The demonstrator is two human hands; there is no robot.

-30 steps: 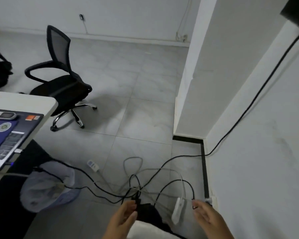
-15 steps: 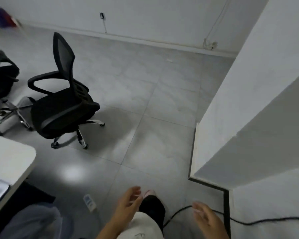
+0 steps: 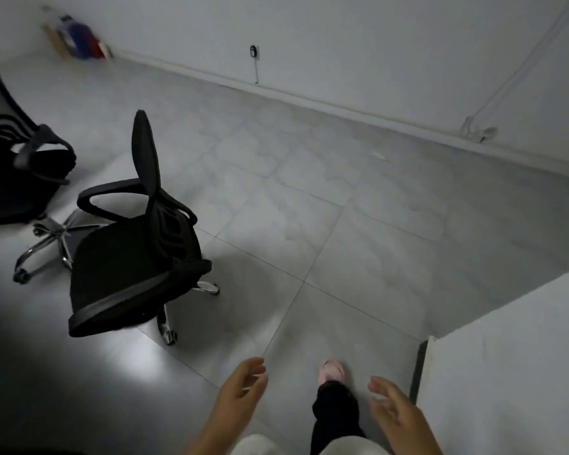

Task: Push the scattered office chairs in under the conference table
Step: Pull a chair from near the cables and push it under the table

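On the grey tiled floor (image 3: 358,231), left of centre, stands a black office chair (image 3: 135,257). Its narrow backrest is seen almost edge-on, rising as a dark blade above the seat, and ribbed struts fan down from it to the seat. The seat is thick and black with a grey band along its front edge. A looped black armrest (image 3: 112,195) curves out on the side nearer the second chair. Chrome legs of the star base show beneath the seat, two of them ending in small castors. A bright patch of reflected light lies on the tiles just in front of it.

A second black chair (image 3: 17,165) sits at the left edge, partly cut off, close behind the first; its chrome base (image 3: 46,241) spreads between the two seats. No desk shows in this view.

At the bottom, the left hand (image 3: 243,389) and the right hand (image 3: 395,412) are both raised with fingers spread and loose; each grip is wide and holds nothing. They are well apart from either chair. Between them a dark trouser leg ends in a pink shoe (image 3: 331,371) on the tiles. A white wall corner (image 3: 506,356) juts in at lower right. Boxes or books, too blurred to tell, lean against the far wall (image 3: 76,41) at upper left.
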